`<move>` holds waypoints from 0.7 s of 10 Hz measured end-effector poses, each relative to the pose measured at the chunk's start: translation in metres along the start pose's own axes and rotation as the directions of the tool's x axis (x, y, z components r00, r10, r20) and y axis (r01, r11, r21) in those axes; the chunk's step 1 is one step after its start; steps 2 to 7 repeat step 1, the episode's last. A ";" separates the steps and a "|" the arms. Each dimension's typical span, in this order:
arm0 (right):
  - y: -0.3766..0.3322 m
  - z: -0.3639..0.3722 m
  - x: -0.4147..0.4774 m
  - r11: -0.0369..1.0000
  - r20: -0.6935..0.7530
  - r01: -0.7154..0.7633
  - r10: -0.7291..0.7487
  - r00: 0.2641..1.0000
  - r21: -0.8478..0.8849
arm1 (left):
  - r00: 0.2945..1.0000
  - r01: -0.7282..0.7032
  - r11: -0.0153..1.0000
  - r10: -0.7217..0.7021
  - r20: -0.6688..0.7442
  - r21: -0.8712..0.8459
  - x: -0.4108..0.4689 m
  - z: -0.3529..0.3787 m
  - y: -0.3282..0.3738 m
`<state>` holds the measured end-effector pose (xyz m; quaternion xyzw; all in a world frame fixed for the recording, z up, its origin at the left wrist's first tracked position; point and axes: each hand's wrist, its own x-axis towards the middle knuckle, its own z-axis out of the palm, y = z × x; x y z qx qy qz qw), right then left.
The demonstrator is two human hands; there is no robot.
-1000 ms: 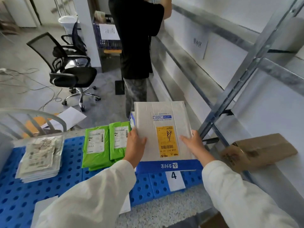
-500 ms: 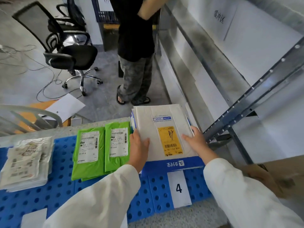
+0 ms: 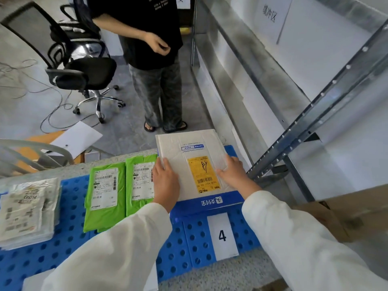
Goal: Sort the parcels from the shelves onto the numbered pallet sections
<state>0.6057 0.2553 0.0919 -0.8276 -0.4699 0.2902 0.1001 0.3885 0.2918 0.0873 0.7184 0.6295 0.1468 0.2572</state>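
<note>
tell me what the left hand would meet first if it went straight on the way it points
The left hand, holding the left edge of the white parcel, points forward. Nothing on the pallet lies ahead; past its far edge the line likely reaches the standing person, though depth is unclear.

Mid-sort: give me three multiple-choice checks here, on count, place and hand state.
1. Count of green parcels showing a label: A one; B two; C five.
2. The white parcel lies on: A the green parcels; B the blue envelope behind the 4 card; C the 4 card.
3. The left hand and right hand: A both hold the white parcel's edges; B both hang idle; C only one touches it.
Answers: B, two labelled faces side by side; B, blue shows under its near edge; A, one hand at each side.
</note>
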 end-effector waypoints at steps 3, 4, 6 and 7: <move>-0.007 0.005 -0.007 0.982 -0.008 0.142 -0.144 0.990 -0.123 | 0.983 -0.178 0.980 0.173 0.062 0.090 0.002 -0.005 0.011; -0.007 0.005 -0.007 0.982 -0.008 0.142 -0.144 0.990 -0.123 | 0.983 -0.178 0.980 0.173 0.062 0.090 0.002 -0.005 0.011; -0.007 0.005 -0.007 0.982 -0.008 0.142 -0.144 0.990 -0.123 | 0.983 -0.178 0.980 0.173 0.062 0.090 0.002 -0.005 0.011; -0.007 0.005 -0.007 0.982 -0.008 0.142 -0.144 0.990 -0.123 | 0.983 -0.178 0.980 0.173 0.062 0.090 0.002 -0.005 0.011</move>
